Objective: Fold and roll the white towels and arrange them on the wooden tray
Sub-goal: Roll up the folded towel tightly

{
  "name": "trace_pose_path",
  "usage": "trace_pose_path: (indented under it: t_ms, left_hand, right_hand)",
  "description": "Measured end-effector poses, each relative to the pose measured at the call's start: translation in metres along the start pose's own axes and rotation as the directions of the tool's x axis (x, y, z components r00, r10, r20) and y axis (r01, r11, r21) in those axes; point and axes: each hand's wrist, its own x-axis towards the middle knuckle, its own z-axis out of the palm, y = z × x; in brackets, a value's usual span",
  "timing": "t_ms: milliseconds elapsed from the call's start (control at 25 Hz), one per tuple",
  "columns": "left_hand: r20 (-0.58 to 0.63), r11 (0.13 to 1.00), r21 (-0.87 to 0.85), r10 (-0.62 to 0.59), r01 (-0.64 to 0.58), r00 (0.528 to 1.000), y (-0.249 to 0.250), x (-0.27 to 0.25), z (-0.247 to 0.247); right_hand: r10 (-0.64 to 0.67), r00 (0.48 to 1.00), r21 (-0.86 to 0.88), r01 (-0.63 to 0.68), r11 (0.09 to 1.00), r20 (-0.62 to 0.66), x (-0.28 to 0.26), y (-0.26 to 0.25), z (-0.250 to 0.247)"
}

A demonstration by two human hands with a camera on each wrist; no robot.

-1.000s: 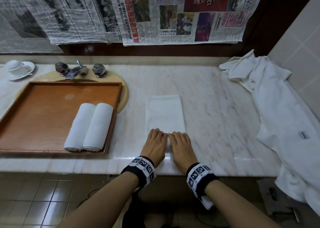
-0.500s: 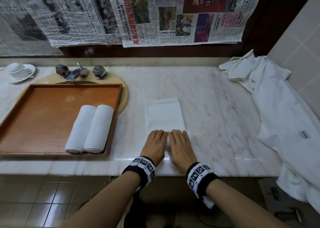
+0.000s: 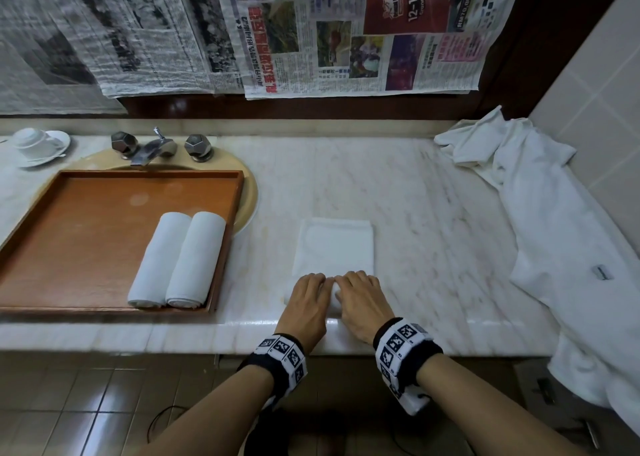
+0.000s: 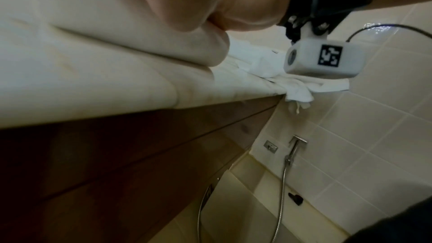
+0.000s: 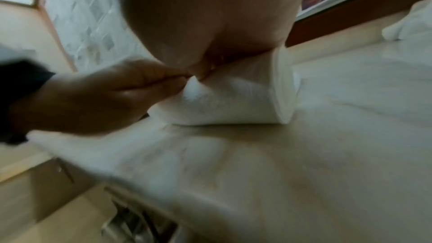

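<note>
A folded white towel (image 3: 334, 244) lies flat on the marble counter (image 3: 415, 213), its near end wound into a roll (image 5: 229, 103). My left hand (image 3: 310, 294) and right hand (image 3: 360, 294) sit side by side on that roll, fingers curled over it. In the right wrist view the left hand (image 5: 93, 99) grips the roll's left part and the right hand (image 5: 210, 16) presses from above. On the left, the wooden tray (image 3: 86, 230) holds two rolled white towels (image 3: 159, 258) (image 3: 195, 258) against its right rim.
Loose white towels (image 3: 554, 230) are heaped along the tiled right wall and hang over the counter's front edge. The tray covers a sink (image 3: 251, 196) with a faucet (image 3: 149, 147). A cup and saucer (image 3: 38, 142) stand far left. Newspaper covers the back wall.
Both hands have pushed the roll away from me along the towel. The flat part beyond the fingers is shorter and the roll is thicker.
</note>
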Motion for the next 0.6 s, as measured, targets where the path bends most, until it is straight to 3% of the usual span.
trace_pose_path:
  t_ms: [160, 320, 400, 600]
  left_hand:
    - [0.077, 0.995, -0.014, -0.097, 0.099, 0.992, -0.003, 0.030, -0.009]
    - [0.168, 0.987, 0.010, -0.162, 0.163, 0.972, -0.003, 0.053, -0.018]
    - [0.127, 0.985, -0.041, -0.161, 0.167, 0.979, 0.000, 0.048, -0.020]
    - [-0.121, 1.000, 0.021, 0.001, 0.001, 0.993, 0.009, -0.001, 0.006]
  right_hand:
    - [-0.002, 0.996, -0.098, -0.007, 0.995, -0.084, -0.014, 0.000, 0.014]
    - [0.002, 0.998, -0.046, -0.004, 0.999, -0.062, 0.002, 0.009, 0.004]
    - [0.010, 1.000, -0.027, -0.010, 1.000, -0.018, 0.011, 0.011, -0.004]
    - [0.000, 0.990, -0.018, 0.002, 1.000, 0.139, 0.017, 0.006, -0.014]
